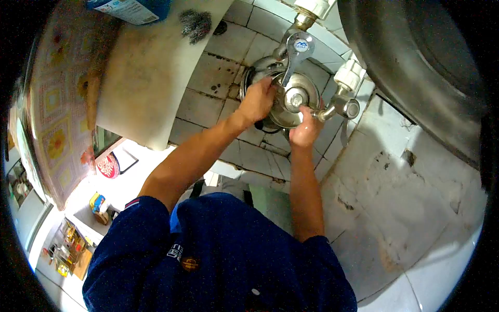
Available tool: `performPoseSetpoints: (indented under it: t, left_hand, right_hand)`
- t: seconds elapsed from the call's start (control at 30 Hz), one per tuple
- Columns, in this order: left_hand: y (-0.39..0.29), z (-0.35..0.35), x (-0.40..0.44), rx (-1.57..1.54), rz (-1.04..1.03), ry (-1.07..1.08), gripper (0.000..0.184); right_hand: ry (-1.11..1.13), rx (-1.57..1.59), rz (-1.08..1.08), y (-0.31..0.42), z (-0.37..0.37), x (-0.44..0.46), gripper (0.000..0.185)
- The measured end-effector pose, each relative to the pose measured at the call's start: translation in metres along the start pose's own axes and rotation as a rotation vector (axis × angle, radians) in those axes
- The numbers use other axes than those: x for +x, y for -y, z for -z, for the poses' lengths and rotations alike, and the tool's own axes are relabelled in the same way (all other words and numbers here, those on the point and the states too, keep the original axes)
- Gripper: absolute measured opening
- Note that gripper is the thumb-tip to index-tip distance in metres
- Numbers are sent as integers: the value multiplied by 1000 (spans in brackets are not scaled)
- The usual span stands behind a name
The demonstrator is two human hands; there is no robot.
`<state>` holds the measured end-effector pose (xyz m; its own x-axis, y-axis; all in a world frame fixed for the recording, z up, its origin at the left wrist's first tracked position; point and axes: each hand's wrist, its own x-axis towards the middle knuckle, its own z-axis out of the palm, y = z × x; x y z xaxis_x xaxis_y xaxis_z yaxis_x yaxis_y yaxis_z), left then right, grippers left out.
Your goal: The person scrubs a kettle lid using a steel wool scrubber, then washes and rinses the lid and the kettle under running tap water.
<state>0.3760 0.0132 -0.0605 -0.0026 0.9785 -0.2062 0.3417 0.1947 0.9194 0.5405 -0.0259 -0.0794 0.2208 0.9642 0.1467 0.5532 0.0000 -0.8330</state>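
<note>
A round shiny metal lid or dish (306,87) with a central knob is tilted below the taps. My right hand (306,129) grips its lower rim, fingers and thumb on the metal. At its left side my left hand (259,99) is closed, partly over the edge; what its fingers hold is too small to make out. More metal vessels (267,63) lie behind and beneath the lid on the tiled basin floor. A tap lever (301,46) with a blue mark hangs just above the lid.
Another tap (347,106) sticks out right of my right hand. A large metal vessel (416,57) fills the upper right. Dark scouring wool (195,26) lies on a pale slab (145,78), near a blue packet (130,9). Stained marble (395,192) is at right.
</note>
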Motion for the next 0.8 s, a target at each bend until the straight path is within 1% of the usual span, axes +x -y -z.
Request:
performPoseSetpoints:
  t: [0.03,0.07,0.1,0.17,0.2,0.23,0.3,0.33,0.37,0.43,0.47,0.5,0.57,0.6,0.63,0.67,0.7,0.77,0.8]
  left_hand:
    - [-3,0,-3,-97,138,25,22]
    - [-8,4,-2,-199,273,96,25]
    - [-5,4,-3,-204,273,98,25]
    - [-2,9,-1,-99,-28,13,32]
    - [1,15,7,-97,16,84,41]
    - [3,14,11,-97,14,84,41]
    - [6,13,14,-295,-131,50,46]
    - [15,7,10,-377,-161,83,54]
    - [17,2,4,-375,-162,81,54]
    - [19,-11,-8,-452,-72,20,63]
    - [25,-13,-9,-498,21,118,66]
    - [31,-15,-10,-499,24,117,66]
    - [28,-9,-9,-312,-142,19,65]
    - [24,-2,-8,-311,-140,20,65]
    - [4,15,-5,-131,-99,117,65]
    - [-11,26,-3,49,-58,212,64]
    - [-16,27,-1,48,-60,212,64]
    - [-22,28,0,154,-191,118,62]
    - [-24,30,1,156,-194,119,62]
  right_hand:
    - [-42,4,0,-1,0,-3,27]
    - [-50,-202,282,-3,6,-2,22]
    - [-52,-410,565,-6,10,-3,18]
    - [-131,-58,195,-13,-7,-9,15]
    - [-126,93,-118,-16,-7,-10,16]
    - [-110,62,-221,-16,-5,-9,18]
    - [-64,-4,-427,-15,-1,-6,22]
    - [-61,-123,-115,-50,1,-11,21]
    - [-107,86,-121,-60,-8,-14,20]
    - [-204,514,-107,-79,-26,-18,18]
    - [-254,668,-329,-57,-26,-16,20]
    - [-256,651,-385,-35,-25,-14,23]
    - [-257,618,-498,8,-23,-9,31]
    - [0,274,-568,0,-18,-9,34]
    - [183,47,-558,-22,-21,-13,35]
    - [371,-200,-507,-43,-23,-18,36]
    - [540,-418,-422,-65,-26,-22,38]
    - [325,-513,119,-67,-40,-22,37]
    - [363,-191,-171,-69,-39,-21,36]
